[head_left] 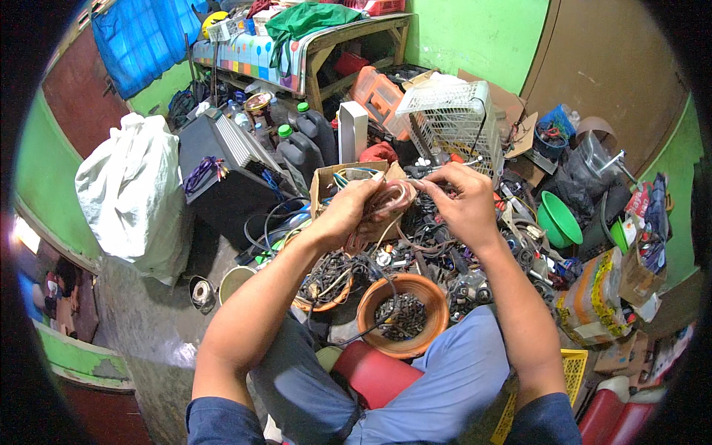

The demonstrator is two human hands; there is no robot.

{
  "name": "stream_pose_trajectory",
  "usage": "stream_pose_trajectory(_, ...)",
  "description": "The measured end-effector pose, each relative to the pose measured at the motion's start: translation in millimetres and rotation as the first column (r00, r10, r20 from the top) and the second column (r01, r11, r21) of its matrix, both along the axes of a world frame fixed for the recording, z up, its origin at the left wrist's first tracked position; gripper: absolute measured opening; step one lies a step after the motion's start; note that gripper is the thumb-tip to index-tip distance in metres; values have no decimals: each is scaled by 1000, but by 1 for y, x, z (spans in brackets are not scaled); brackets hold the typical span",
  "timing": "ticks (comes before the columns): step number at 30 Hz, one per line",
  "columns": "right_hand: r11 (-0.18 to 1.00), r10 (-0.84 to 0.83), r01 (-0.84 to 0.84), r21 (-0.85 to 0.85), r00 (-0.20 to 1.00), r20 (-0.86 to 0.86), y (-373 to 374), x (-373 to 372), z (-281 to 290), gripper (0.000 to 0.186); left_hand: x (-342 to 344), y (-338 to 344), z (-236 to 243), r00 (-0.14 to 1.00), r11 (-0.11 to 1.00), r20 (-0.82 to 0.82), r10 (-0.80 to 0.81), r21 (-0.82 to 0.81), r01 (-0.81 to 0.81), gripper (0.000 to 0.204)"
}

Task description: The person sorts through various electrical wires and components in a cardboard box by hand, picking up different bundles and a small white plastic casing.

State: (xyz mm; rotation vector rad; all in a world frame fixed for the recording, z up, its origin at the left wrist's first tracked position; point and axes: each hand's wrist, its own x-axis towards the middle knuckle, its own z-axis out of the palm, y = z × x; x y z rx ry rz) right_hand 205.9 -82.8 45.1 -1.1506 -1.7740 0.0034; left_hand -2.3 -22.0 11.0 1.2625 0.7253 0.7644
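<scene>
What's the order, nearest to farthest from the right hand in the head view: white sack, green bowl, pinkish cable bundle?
From the right hand:
1. pinkish cable bundle: at its fingertips, held in the left hand
2. green bowl: off to the right
3. white sack: far over on the left

Left hand [347,213] holds a coiled pinkish cable bundle [389,202]; right hand [465,199] pinches a strand [413,182] at its right. Near: orange-brown bowl [404,348] containing small dark parts [401,317]. Left: white sack [133,193]. Far: cloth-covered surface [256,68].
</scene>
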Motion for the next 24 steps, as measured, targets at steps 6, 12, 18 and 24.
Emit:
stream_pose_trajectory(6, 999, 34, -34, -13, 997, 64, 1, -5, -7, 10, 2, -4, 7, 998, 998, 59, 12, -64, -8, 47)
stream_pose_trajectory(12, 998, 37, -37, 54, 999, 7, 1, -13, -15, 12, 9, -2, 6, 993, 997, 118, 24, 73, -32, 47)
stream_pose_trajectory(18, 998, 16, -12, 54, 997, -73, -6, -21, -8, 14, 16, -1, 0, 993, 950, 93, 69, 298, -94, 42)
stream_pose_trajectory(24, 1000, 15, -16, -10, 995, -98, -13, -32, -10, 17, 25, 2, -16, 975, 922, 132, 181, 322, -215, 38)
